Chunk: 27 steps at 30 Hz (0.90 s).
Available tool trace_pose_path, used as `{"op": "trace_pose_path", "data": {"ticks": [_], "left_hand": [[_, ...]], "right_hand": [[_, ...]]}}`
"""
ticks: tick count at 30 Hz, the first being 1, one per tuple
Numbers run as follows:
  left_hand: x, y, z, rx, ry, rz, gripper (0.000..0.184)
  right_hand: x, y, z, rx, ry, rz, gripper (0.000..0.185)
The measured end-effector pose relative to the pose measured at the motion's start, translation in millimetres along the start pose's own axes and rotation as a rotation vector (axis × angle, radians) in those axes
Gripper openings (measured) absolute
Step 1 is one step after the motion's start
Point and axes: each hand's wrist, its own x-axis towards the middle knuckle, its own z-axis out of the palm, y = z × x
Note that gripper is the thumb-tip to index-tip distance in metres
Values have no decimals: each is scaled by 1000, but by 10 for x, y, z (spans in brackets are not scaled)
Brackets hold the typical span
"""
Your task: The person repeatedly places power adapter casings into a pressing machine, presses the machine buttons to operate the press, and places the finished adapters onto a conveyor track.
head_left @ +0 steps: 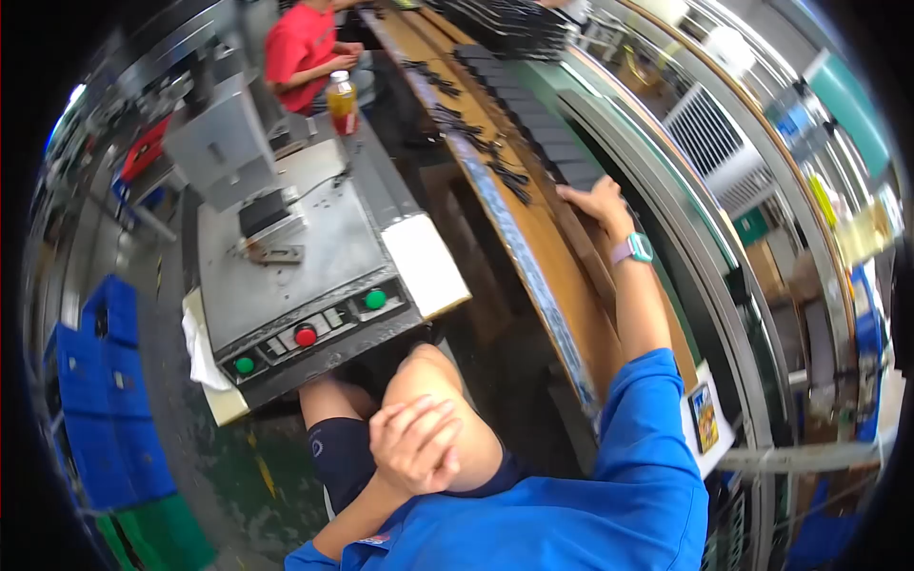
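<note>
My right hand (600, 204), with a watch on its wrist, reaches to the near end of a row of dark flat pieces (562, 143) on the line. Its thumb is stretched apart from the bent fingers, and I see nothing held in it. Over my bare knee, my left hand (415, 445) has its fingers curled in, with nothing visible inside. Bundles of black cables (509, 176) lie on the brown bench strip (545, 233), left of my right hand.
Left of the bench stands a metal machine table (324, 257) with green and red buttons and a small fixture (271, 219). A bottle (341, 103) stands behind it, near a person in red (303, 55). Blue bins (105, 409) are far left; a card (705, 419) lies at right.
</note>
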Motion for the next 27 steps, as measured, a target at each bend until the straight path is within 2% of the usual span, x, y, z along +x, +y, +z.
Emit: {"op": "trace_pose_path", "data": {"ticks": [2, 4, 5, 6, 7, 8, 9, 10, 12, 14, 15, 17, 20, 22, 24, 27], "left_hand": [[2, -41, -46, -66, 29, -49, 30], [-96, -228, -112, -228, 94, -114, 32], [-36, -394, -218, -371, 195, -220, 34], [100, -543, -454, -308, 218, -345, 33], [70, -883, -490, -425, 345, -420, 28], [-7, -1264, -554, -425, 354, -615, 24], [27, -1589, -677, -419, 290, -861, 25], [90, -2010, -773, -349, 223, -903, 32], [374, -2706, -865, -201, 293, -747, 38], [662, -3264, -790, -1, 351, -572, 49], [747, -3514, -755, -15, 260, -509, 54], [871, -3871, -719, -41, 87, -390, 63], [994, -4083, -694, -481, 151, -499, 75], [963, -4117, -653, -239, 26, -467, 83], [980, -4139, -675, 15, -103, -434, 92], [1004, -4190, -677, -513, 135, -493, 105]], "right_hand": [[103, -52, 183, -147, 101, 35, 125], [-274, -198, -163, -123, 56, 32, 111], [-333, -125, -214, -118, 148, -11, 104], [-384, 27, -301, -169, 337, -197, 95], [-493, 76, -546, -71, 421, -318, 97], [-620, 106, -729, 71, 668, -452, 101], [-777, 62, -1025, 85, 825, -596, 101], [-949, -28, -1244, 249, 922, -592, 97], [-1211, -301, -1593, 729, 902, -736, 90], [-1408, -472, -1768, 1056, 759, -678, 81], [-1494, -583, -1826, 998, 725, -694, 77], [-1524, -726, -1725, 971, 466, -743, 74], [-1336, -1033, -1183, 807, 252, -797, 64], [-1223, -1357, -751, 656, 201, -858, 60], [-1247, -1815, -314, 832, -76, -800, 57], [-1048, -2345, 335, 786, -173, -892, 54]]}}
